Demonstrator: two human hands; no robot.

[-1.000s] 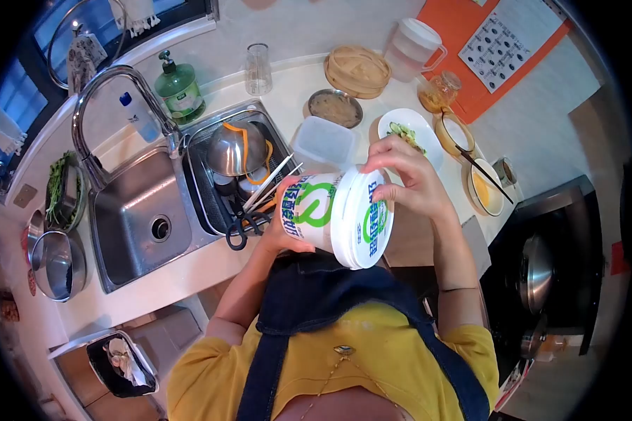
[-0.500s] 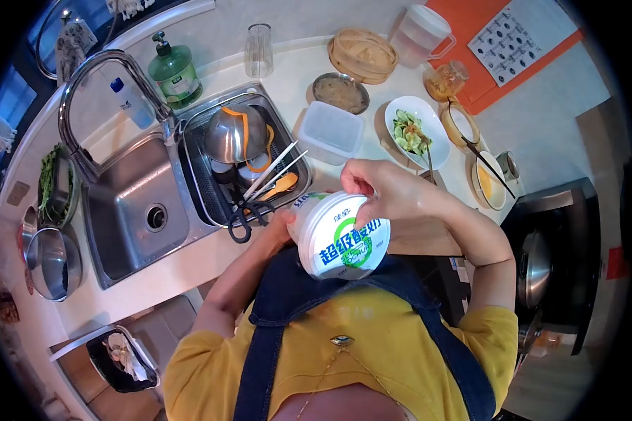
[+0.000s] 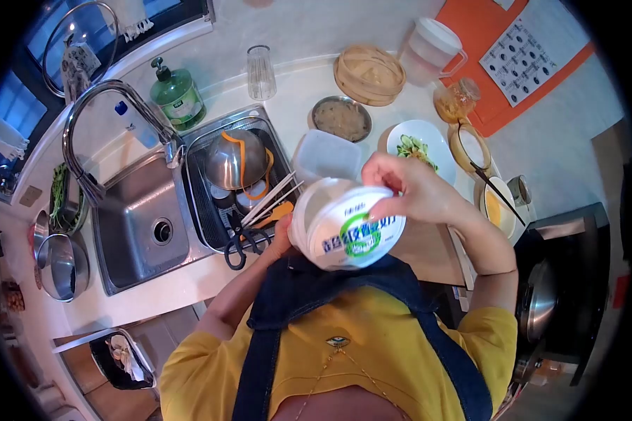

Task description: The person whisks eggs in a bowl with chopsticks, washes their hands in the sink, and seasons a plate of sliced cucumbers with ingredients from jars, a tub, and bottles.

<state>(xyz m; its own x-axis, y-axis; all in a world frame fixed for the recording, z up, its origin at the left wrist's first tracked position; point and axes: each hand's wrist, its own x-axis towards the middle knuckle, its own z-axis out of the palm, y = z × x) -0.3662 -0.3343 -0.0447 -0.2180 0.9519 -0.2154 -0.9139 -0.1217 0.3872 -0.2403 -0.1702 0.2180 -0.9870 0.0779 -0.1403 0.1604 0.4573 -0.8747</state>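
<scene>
A white yogurt tub (image 3: 317, 199) with blue and green print is held in front of my chest. My left hand (image 3: 282, 236) is closed around the tub's left side, most of its fingers hidden behind it. My right hand (image 3: 409, 189) pinches the edge of the tub's round lid (image 3: 354, 245) between thumb and fingers. The lid is tilted up at its far edge, and part of the pale inside of the tub shows. A clear plastic box (image 3: 328, 156) sits on the counter just beyond the tub.
On the left is a sink (image 3: 137, 228) with a tall faucet (image 3: 112, 91). Its drying basket (image 3: 196, 189) holds a metal bowl (image 3: 226, 161), scissors (image 3: 237, 245) and chopsticks. A plate of sliced cucumber (image 3: 439, 144) stands at the right, a stove (image 3: 569, 274) further right.
My right hand has lifted the lid's far edge from the tub, so an opening now shows between them. The view has shifted slightly.
</scene>
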